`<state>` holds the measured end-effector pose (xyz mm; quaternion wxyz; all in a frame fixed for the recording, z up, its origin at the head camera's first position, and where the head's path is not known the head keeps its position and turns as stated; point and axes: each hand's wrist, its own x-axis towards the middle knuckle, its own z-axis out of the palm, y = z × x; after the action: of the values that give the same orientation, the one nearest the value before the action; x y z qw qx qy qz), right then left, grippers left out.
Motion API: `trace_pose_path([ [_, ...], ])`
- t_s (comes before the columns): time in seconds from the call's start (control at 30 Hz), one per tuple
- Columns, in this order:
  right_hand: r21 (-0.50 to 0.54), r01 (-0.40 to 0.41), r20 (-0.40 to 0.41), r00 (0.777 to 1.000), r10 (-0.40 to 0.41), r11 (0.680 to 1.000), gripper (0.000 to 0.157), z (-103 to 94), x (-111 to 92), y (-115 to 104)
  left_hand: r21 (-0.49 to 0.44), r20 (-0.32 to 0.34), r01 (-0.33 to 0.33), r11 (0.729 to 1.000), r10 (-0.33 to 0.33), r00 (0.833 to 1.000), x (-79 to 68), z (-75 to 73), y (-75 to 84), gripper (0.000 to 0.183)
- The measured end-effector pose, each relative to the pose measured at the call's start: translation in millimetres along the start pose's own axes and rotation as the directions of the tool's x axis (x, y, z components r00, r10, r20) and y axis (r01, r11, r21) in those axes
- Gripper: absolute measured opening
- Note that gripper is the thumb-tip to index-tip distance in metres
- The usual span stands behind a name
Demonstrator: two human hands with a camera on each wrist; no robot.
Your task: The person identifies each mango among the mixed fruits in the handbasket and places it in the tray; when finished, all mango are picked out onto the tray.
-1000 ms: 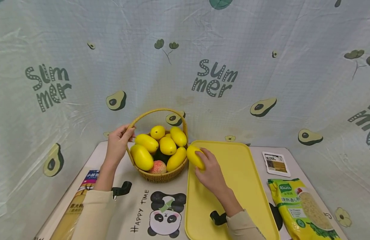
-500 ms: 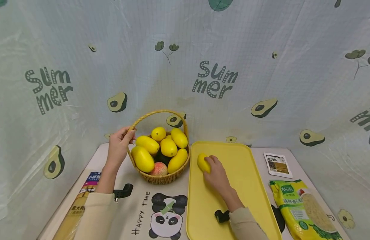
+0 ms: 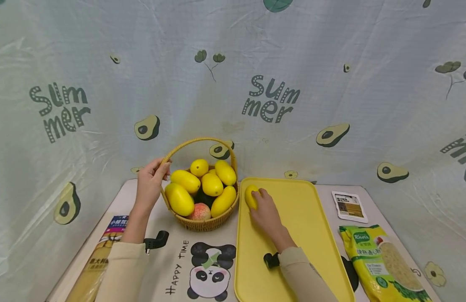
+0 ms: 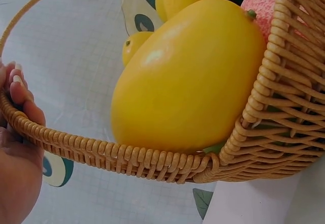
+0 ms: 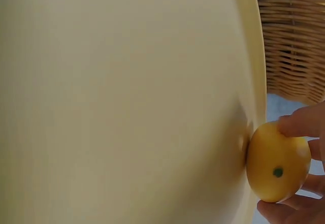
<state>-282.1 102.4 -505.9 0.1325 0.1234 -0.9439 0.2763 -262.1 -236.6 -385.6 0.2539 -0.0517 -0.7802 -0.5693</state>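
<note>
My left hand (image 3: 150, 180) grips the left side of the arched handle of a wicker basket (image 3: 202, 225). Yellow mangoes (image 3: 185, 181) are heaped in it, with a pinkish peach (image 3: 200, 212) at the front and a dark green thing partly hidden among them. In the left wrist view, a large mango (image 4: 188, 76) bulges over the basket's rim beside the handle. Fingers of my right hand (image 3: 268, 214) hold another yellow mango (image 5: 278, 162), its green stem end showing in the right wrist view. This mango sits at the far left corner of the yellow tray (image 3: 289, 235), against the tray's raised edge.
A Knorr bag (image 3: 382, 260) and a small white-framed packet (image 3: 349, 206) lie right of the tray. At the left edge is a long pasta pack (image 3: 95, 260), partly behind my left arm. A printed curtain (image 3: 270, 138) hangs behind the table.
My right hand has carried the mango from beside the basket's right rim onto the tray, then slightly back towards the tray's far left corner. My left hand stays on the handle.
</note>
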Motion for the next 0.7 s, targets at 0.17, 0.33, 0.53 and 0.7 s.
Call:
trace_pose_path([
  [0.17, -0.009, -0.041, 0.033, 0.999, 0.041, 0.999, 0.052, 6.0, 9, -1, 0.019, -0.008, 0.013, 1.000, -0.013, 1.000, 0.4, 1.9, -2.6, 0.033],
  [0.33, -0.039, -0.021, 0.052, 0.998, 0.023, 0.999, 0.052, 10.5, 15, -8, 0.010, -0.017, 0.030, 0.999, -0.030, 0.999, 0.5, 0.4, -2.5, 0.032],
  [0.53, -0.062, -0.019, 0.017, 1.000, 0.021, 0.998, 0.050, 10.7, 19, -8, 0.001, -0.017, 0.020, 1.000, -0.020, 1.000, -0.2, 1.7, 0.5, 0.034],
  [0.7, -0.059, -0.019, 0.023, 1.000, 0.020, 0.998, 0.052, 10.7, 23, -4, -0.019, -0.031, 0.006, 1.000, -0.007, 1.000, -2.6, 4.2, 0.2, 0.034],
])
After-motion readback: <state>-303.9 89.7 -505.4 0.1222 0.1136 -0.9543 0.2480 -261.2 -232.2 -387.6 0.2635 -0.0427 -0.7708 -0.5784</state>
